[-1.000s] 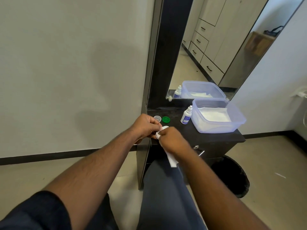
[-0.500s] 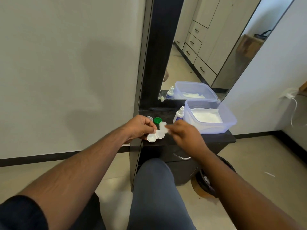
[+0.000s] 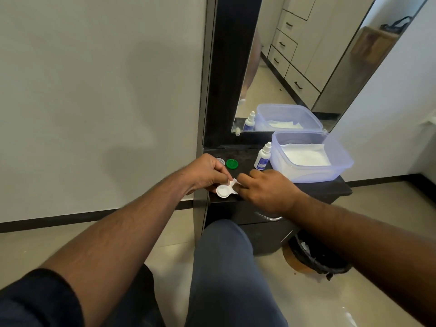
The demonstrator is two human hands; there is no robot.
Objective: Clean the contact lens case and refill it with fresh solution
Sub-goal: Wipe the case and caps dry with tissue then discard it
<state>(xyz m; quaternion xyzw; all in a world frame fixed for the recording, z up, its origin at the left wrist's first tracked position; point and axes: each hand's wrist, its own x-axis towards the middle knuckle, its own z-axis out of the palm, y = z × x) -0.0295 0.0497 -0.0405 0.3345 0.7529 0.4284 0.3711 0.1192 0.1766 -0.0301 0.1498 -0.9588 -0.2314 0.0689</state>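
My left hand (image 3: 204, 173) pinches the white contact lens case (image 3: 223, 191) over the front edge of the dark dresser top (image 3: 330, 188). One round well shows; the other is hidden under my fingers. My right hand (image 3: 266, 189) holds a small piece of white tissue (image 3: 234, 182) against the case. A green cap (image 3: 232, 163) and a clear cap (image 3: 220, 161) lie behind my left hand. The small white solution bottle (image 3: 262, 158) with a blue label stands upright to the right of the caps.
A clear plastic tub (image 3: 339, 172) with white tissues inside sits at the right of the dresser top. A mirror (image 3: 295, 67) stands behind it. A black-lined bin (image 3: 316, 257) is on the floor at the lower right. My knee (image 3: 221, 244) is below the dresser.
A second ago both hands were closed together over the case with tissue hanging down. The right hand then pulled away with a small tissue piece and has now come back to the case.
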